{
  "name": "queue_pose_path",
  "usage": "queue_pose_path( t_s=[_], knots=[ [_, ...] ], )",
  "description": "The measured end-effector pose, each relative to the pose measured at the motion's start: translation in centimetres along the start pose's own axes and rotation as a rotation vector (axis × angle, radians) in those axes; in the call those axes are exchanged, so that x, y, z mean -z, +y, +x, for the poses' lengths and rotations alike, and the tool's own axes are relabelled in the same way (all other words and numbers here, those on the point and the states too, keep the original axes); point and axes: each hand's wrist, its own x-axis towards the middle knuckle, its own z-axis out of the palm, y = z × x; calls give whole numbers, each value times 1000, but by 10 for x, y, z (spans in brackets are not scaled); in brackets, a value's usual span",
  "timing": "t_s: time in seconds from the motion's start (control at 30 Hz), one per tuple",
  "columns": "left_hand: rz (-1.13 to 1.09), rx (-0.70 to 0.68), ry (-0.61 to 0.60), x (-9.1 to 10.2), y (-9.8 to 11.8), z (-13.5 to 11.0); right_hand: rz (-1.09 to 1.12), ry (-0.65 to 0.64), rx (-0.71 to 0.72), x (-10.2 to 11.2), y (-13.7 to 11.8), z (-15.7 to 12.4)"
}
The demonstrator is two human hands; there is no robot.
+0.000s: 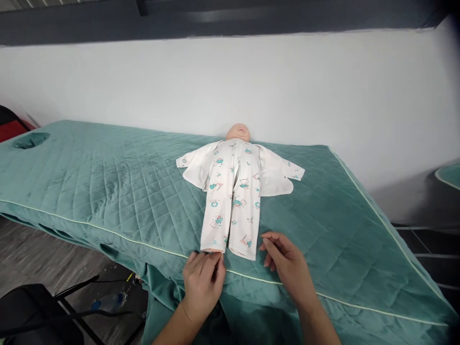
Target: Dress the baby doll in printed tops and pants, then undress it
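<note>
Left hand (204, 280) at the lower centre has its grip pinching one cuff (212, 248) of the trousers (217, 191), which lie mid-frame, legs running upward from it, while the farther right hand (287, 263), fingers parted, holds nothing beside the other leg (246, 223).

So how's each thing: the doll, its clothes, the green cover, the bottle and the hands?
Doll: lying, dressed
White top: sleeves spread sideways
Trouser legs: straight, slightly apart
Green cover: spread out, front side wrinkled
Bottle: lying on the floor
Left hand: fingertips at a trouser cuff
Right hand: empty, fingers loosely curled
</note>
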Motion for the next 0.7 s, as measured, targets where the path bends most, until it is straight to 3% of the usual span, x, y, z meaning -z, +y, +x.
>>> queue_pose_path(
  t_s=[0.33, 0.43, 0.53, 0.7],
  knots=[
    [-80, -18, -42, 2, -2, -1, -14, 18, 23, 0, 0, -3],
    [-158, 3, 25, 10, -3, 1, -19, 18, 27, 0, 1, -4],
    [-75, 7, 111, 20, -5, 9, -14, 9, 33, 1, 2, -5],
    [-57, -35, 2, 29, -12, 25, -23, 15, 33, 2, 3, -4]
  ],
)
